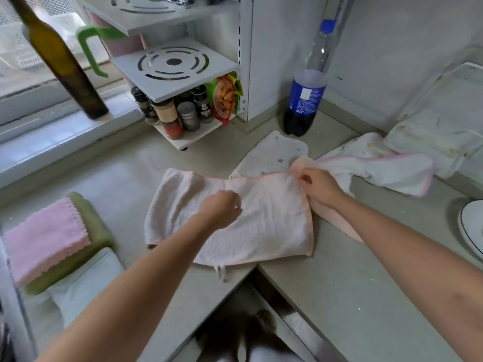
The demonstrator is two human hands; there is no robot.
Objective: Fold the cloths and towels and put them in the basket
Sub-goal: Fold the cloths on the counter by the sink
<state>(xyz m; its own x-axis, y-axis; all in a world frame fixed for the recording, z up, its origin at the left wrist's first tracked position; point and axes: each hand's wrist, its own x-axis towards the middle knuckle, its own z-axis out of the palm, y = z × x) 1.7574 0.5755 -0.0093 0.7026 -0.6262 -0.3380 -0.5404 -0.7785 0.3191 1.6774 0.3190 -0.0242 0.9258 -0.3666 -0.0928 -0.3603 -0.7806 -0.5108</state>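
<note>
Towel point(261, 220) flat, long axis L-R; left hand point(219, 210) & right hand point(318, 188) both pinch it.

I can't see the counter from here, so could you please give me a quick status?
Both hands on pink towel: left hand mid-cloth, right hand pinching far right corner. Towel flat, unfolded. Star cloth partly underneath.

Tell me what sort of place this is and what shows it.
Most likely a home kitchen corner. A white rack on the counter holds spice jars and a snack packet, a dark oil bottle stands on the window sill, and a cola bottle stands by the wall.
</note>
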